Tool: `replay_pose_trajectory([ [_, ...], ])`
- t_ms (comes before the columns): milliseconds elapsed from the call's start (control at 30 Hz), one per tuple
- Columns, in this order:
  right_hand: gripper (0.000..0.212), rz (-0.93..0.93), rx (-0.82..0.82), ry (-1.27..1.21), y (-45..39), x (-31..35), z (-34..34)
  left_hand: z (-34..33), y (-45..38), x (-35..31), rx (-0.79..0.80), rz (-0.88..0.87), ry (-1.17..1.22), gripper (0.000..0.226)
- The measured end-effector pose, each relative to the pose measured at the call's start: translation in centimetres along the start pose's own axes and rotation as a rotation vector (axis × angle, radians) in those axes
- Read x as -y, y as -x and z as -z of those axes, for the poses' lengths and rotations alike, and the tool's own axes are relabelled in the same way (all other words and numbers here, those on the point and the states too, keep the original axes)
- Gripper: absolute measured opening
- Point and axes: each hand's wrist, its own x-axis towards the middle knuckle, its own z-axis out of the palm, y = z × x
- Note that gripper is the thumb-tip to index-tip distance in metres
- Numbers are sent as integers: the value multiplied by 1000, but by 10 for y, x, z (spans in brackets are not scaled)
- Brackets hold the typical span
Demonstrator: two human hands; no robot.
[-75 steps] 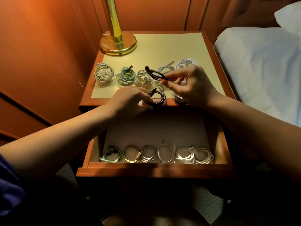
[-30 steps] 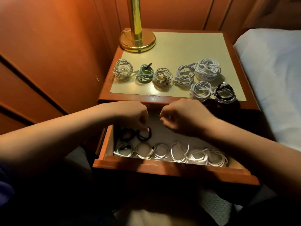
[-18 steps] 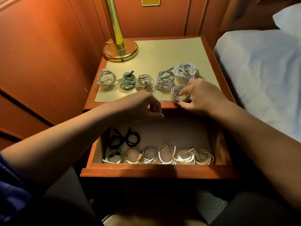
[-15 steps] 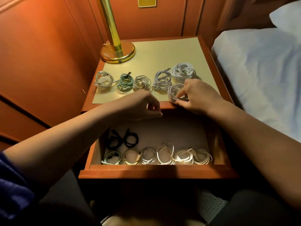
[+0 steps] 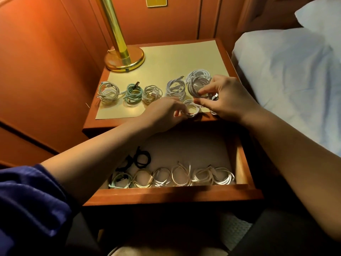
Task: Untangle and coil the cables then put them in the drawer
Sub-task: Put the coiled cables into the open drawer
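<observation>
Both hands pinch one small white cable coil [image 5: 191, 109] at the nightstand's [image 5: 184, 58] front edge, left hand [image 5: 164, 111] and right hand [image 5: 226, 99] on opposite sides. Seven or so coils lie in the drawer [image 5: 171, 195]; five bundles [image 5: 133, 93] remain on top, so roughly half seems left.

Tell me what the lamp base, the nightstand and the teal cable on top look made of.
Lamp base: polished brass-coloured metal, mirror-like highlights. Nightstand: glossy reddish wood or veneer, with a matte pale inlay on top. Teal cable: looks matte, maybe braided or rubbery; too small to tell.
</observation>
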Motion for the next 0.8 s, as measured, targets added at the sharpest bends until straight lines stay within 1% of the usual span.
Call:
replay_pose_trajectory([
  [67, 39, 34, 21, -9, 5, 5, 3, 2, 3, 3, -2, -12, -23, 14],
  [133, 35, 75, 86, -14, 9, 13, 6, 9, 14, 8, -7, -26, -32, 13],
  [233, 28, 126, 241, -36, 15, 25, 10, 25, 42, 17, -5, -49, -38, 13],
  [333, 22, 180, 430, -42, 23, 35, 4, 37, 78, 23, 85, -90, -2, 14],
  [433, 18, 291, 562, 81, 31, 46, -14, 34, 107, 33, 226, -121, 29, 15],
  [500, 19, 315, 621, 186, 38, 52, -31, 25, 118, 43, 284, -104, 30, 13],
  [633, 21, 237, 691, 430, 45, 50, -79, -7, 118, 53, 353, -69, -47, 12],
  [733, 19, 179, 696, 558, 42, 41, -111, -30, 109, 54, 405, -8, -121, 23],
  [800, 20, 162, 723, 600, 42, 37, -126, -42, 105, 52, 428, 30, -122, 27],
])
